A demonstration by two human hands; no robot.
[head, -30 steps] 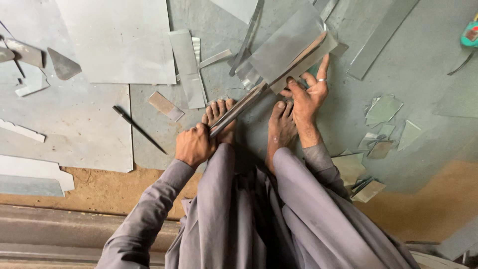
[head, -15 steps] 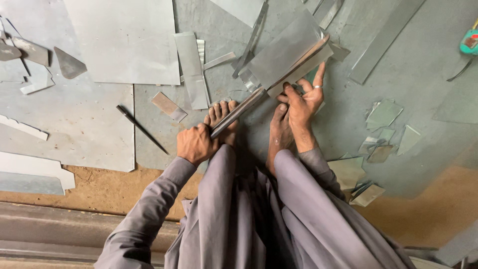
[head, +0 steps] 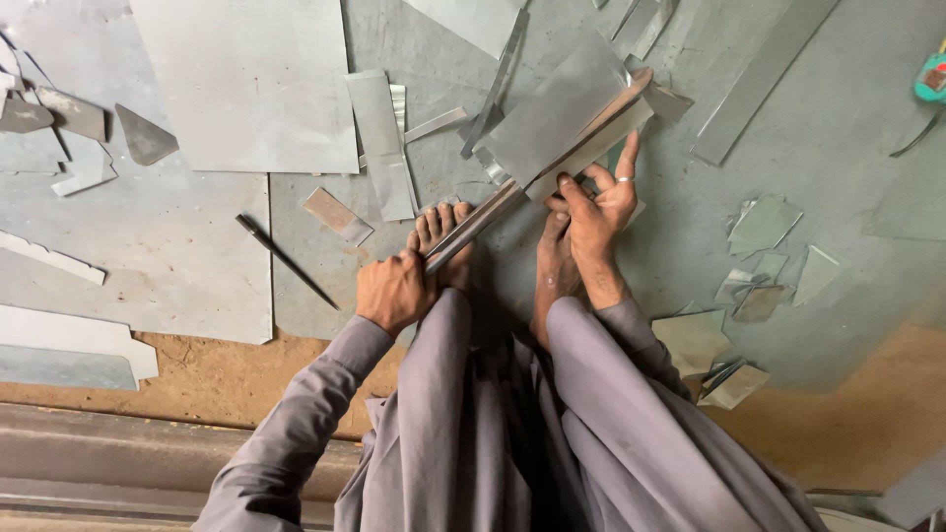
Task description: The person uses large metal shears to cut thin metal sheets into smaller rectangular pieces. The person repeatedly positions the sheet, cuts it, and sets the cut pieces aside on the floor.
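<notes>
I squat barefoot on a floor covered with sheet metal. My left hand [head: 392,289] is closed around the handle end of long metal shears [head: 485,217], just above my left foot [head: 443,241]. The blades run up and right into a bent grey metal sheet [head: 557,113]. My right hand [head: 601,202] grips the lower edge of that sheet, index finger stretched up along it, a ring on one finger. My right foot [head: 554,266] rests under that hand.
A large flat sheet [head: 246,79] lies at upper left, a bigger one [head: 128,246] at left. Narrow strips [head: 379,143] and a dark rod [head: 286,261] lie between. Offcuts [head: 759,256] scatter at right. A long strip [head: 764,74] lies upper right.
The shears and my left hand have edged slightly further along the cut into the sheet. My right hand has shifted its grip a little on the sheet's edge.
</notes>
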